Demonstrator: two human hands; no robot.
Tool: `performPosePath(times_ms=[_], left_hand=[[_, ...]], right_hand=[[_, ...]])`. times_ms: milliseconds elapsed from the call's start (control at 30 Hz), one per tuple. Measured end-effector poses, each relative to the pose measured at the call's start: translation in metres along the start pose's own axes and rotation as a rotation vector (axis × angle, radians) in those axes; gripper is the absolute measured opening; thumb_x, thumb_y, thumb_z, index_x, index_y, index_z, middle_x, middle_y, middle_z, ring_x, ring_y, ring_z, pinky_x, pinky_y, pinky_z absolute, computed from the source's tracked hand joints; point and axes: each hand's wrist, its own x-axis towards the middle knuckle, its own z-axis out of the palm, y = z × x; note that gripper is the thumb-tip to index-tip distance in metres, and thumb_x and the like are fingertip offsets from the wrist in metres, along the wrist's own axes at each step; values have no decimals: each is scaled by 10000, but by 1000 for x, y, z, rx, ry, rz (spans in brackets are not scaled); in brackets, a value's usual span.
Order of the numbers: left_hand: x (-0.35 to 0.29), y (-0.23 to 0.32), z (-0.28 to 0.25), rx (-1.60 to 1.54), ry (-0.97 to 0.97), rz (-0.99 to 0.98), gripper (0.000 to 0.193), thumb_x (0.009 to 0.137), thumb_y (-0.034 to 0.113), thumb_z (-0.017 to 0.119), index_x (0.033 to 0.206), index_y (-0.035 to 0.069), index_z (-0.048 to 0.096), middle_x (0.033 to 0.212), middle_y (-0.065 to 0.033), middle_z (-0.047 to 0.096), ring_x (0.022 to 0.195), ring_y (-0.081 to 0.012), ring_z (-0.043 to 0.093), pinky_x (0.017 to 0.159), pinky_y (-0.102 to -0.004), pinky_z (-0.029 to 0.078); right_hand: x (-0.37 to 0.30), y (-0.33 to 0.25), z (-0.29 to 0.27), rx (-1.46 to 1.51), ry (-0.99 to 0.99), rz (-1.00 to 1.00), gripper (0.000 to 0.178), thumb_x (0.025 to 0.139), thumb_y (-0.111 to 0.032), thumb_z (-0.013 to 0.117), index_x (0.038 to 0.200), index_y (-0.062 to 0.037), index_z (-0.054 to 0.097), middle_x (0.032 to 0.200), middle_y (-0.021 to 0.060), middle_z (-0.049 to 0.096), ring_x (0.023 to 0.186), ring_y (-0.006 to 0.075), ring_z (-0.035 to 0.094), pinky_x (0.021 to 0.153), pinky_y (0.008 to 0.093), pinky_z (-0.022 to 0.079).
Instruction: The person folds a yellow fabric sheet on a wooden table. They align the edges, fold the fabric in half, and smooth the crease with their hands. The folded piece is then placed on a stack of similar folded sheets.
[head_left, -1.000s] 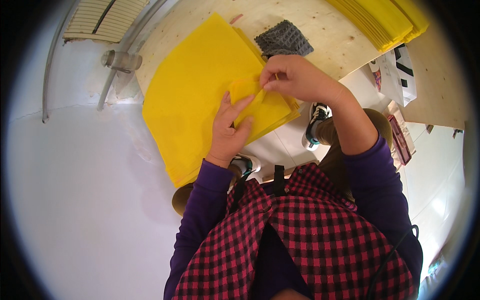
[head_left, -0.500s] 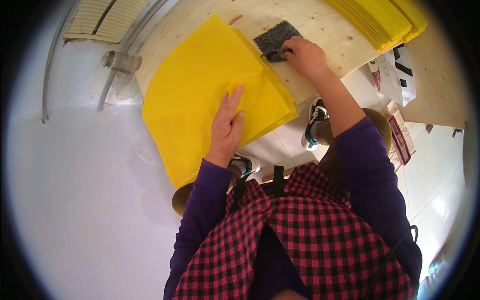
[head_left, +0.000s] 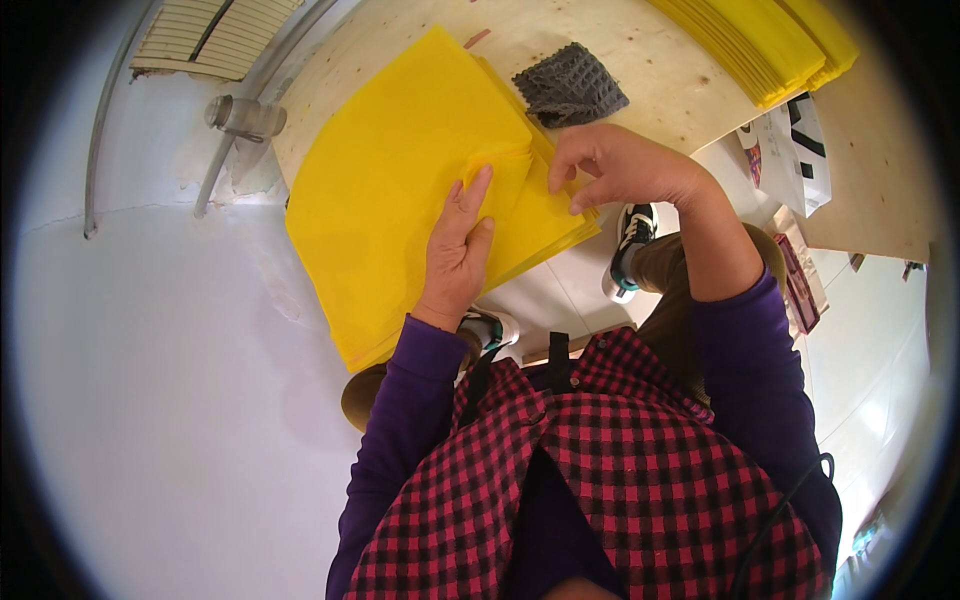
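A stack of yellow, cloth-like sheets [head_left: 390, 180] lies at the near left of the wooden table, overhanging its front edge. Its upper sheets are folded back near the right side. My left hand [head_left: 455, 255] rests flat on the stack, fingers stretched, their tips at that folded edge. Over the stack's right corner is my right hand [head_left: 635, 170], thumb and bent fingers apart with nothing between them; whether the tips touch the sheets I cannot tell. Just beyond it a crumpled dark grey textured cloth [head_left: 570, 87] with zigzag edges lies on the table.
The pale wooden tabletop [head_left: 670, 60] spreads out ahead of me. More folded yellow sheets [head_left: 745, 45] are piled at its far right. A white printed bag [head_left: 785, 150] hangs beside the table. Pipes [head_left: 245, 118] run along the white wall at left.
My right hand has let go of the grey cloth and come back toward me, over the yellow stack's right corner. The cloth stays on the table. My left hand has hardly moved.
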Motion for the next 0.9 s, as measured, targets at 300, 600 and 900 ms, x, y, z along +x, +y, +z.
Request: performPosePath(times_ms=[300,600,900], left_hand=[[1,0,-1,13,-17,-8,550,884,-32,487,1426,23,413,1439,-136,470,1351,-271,424,1159,-410,225],[1,-1,-1,9,-28,-19,569,883,-15,497,1440,19,387,1458,-141,447,1361,-270,409,1162,-409,212],[0,-2,-1,-17,-30,-42,568,885,10,502,1441,20,386,1449,-147,453,1360,-277,405,1167,-410,199]], right_hand=[[10,-6,8,8,-62,96,122,749,-78,742,826,-26,663,753,28,562,729,134,554,670,268,452],[10,-15,10,10,12,-3,125,785,-82,715,814,-2,623,765,47,574,711,132,556,656,280,460],[13,-21,11,1,27,-2,130,784,-76,710,817,-9,603,792,40,549,738,141,546,683,275,456]])
